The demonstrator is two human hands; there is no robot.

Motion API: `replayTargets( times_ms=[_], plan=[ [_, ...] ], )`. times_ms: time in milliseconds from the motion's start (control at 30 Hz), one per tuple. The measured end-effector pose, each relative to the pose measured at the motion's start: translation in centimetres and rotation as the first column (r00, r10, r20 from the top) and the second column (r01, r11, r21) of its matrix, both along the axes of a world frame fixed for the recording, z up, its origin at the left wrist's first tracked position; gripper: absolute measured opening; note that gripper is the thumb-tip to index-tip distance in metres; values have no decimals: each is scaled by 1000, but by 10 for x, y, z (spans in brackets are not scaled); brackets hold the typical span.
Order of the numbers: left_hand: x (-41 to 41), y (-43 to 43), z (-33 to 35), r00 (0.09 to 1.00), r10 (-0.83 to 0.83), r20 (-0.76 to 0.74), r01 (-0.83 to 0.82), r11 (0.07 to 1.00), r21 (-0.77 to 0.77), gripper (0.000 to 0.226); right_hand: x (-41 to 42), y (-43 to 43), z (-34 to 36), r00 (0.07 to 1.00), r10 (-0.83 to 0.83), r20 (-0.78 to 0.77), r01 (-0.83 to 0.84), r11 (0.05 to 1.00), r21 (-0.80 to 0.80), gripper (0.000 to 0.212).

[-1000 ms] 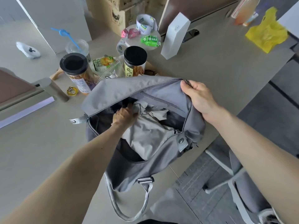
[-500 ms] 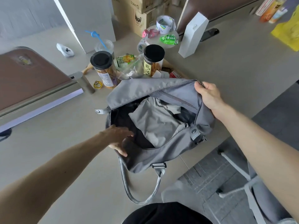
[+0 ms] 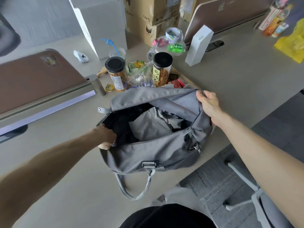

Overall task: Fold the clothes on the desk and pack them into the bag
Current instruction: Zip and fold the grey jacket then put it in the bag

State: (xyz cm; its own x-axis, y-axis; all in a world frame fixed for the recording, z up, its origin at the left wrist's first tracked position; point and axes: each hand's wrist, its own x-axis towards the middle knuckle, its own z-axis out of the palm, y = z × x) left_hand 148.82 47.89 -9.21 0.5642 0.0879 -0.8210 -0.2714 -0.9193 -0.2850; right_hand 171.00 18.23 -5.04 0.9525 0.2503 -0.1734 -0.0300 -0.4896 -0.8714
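— What do we find inside the bag [image 3: 156, 152]?

— A pale grey garment [image 3: 151, 126], soft and creased, fills its right half. A black layer [image 3: 121, 129] fills the left half, and we cannot tell whether that is clothing or lining.

— Where does the bag sit?

— On the smooth beige desk [image 3: 65, 170], close to the edge nearest us, with its zip mouth pulled wide.

— And our hands?

— Our left hand [image 3: 106, 137] grips the near-left rim of the mouth, fingers curled over the edge and into the bag. Our right hand [image 3: 208, 104] pinches the far-right end of the zip edge and holds it lifted.

— What is the bag made of?

— Matte grey woven cloth, slack and barrel-shaped. A metal buckle [image 3: 148, 164] sits on its near side, and a looped strap [image 3: 131, 191] hangs from it toward us.

— What stands behind the bag?

— Two clear round jars with black lids, the left jar [image 3: 116, 74] and the right jar [image 3: 162, 69], each holding orange-brown snacks. Behind the bag to the right, a tall white box [image 3: 199, 45] stands upright.
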Motion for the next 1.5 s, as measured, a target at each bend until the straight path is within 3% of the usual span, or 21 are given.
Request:
replayTargets(
  times_ms=[133, 267, 367, 433, 533, 633, 733, 867, 1000, 1067, 1133, 1200, 1333, 1433, 1500],
  plan=[
    [-5, 9, 46, 995, 63, -75, -53, 991, 127, 30, 0, -9, -8, 995, 51, 81, -43, 994, -98, 51],
    [-6, 13, 63, 980, 107, -170, -74, 979, 188, 30, -7, -18, -8, 968, 211, 132, -160, 933, -323, 51],
    [-4, 5, 53, 985, 97, -144, -83, 991, 105, 27, -18, -21, -19, 952, 296, 76, -222, 842, -492, 45],
    [1, 0, 41, 988, 120, -96, -123, 992, -32, 26, -23, -19, -25, 950, 305, 64, -224, 810, -542, 43],
    [19, -9, 25, 958, 286, 5, -270, 910, -314, 52, -26, -8, -19, 950, 290, 116, -196, 842, -503, 42],
    [42, -24, -6, 924, 262, 277, -121, 891, -438, 57, -27, 1, -5, 933, 304, 194, -189, 870, -456, 41],
    [64, -59, -39, 929, -18, 370, 163, 917, -363, 73, -26, 6, 3, 921, 329, 208, -212, 872, -441, 43],
    [86, -89, -76, 919, -123, 374, 231, 937, -262, 79, -28, 8, 5, 915, 354, 193, -239, 862, -448, 43],
    [89, -95, -90, 889, -157, 430, 271, 938, -218, 46, -29, 2, 4, 920, 345, 186, -234, 864, -446, 41],
    [92, -97, -81, 861, -140, 489, 282, 931, -230, 40, -30, 1, 7, 921, 343, 185, -233, 865, -444, 41],
    [99, -93, -73, 867, -10, 499, 212, 913, -350, 38, -30, 2, 10, 920, 341, 192, -234, 873, -429, 41],
    [103, -91, -71, 850, 62, 522, 206, 874, -440, 54, -30, 2, 13, 921, 337, 194, -236, 881, -411, 41],
    [106, -104, -81, 740, 189, 645, 242, 820, -518, 55, -29, 1, 15, 921, 341, 188, -242, 880, -408, 42],
    [106, -121, -103, 803, 298, 516, 89, 796, -598, 47, -30, -2, 14, 924, 331, 194, -233, 885, -403, 44],
    [100, -128, -112, 856, 331, 396, 9, 758, -653, 54, -29, -5, 14, 923, 334, 192, -239, 888, -394, 45]
  ],
)
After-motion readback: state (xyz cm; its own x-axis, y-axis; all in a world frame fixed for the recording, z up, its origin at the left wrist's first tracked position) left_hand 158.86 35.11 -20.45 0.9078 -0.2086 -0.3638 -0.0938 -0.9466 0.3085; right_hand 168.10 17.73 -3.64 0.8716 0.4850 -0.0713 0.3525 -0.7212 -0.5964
